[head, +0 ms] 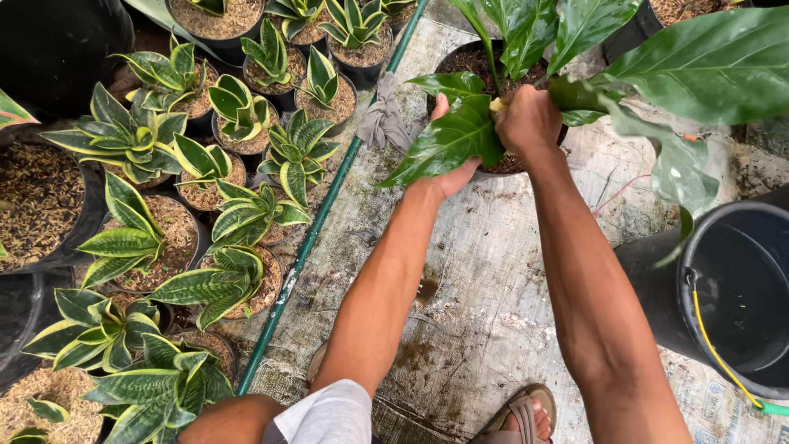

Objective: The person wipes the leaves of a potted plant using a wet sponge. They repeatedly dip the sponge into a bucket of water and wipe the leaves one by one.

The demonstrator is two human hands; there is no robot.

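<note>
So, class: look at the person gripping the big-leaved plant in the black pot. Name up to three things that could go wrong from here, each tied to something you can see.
1. The right hand grips the base of the plant; a hard pull might snap a stem.
2. The left hand presses under a broad leaf, which could crease or tear.
3. The black pot could tip and spill soil onto the sheet, near the bucket.

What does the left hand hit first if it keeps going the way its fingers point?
The left hand already lies against the black pot, under a broad green leaf. Straight on, likely the pot wall, then soil; depth is unclear.
</note>
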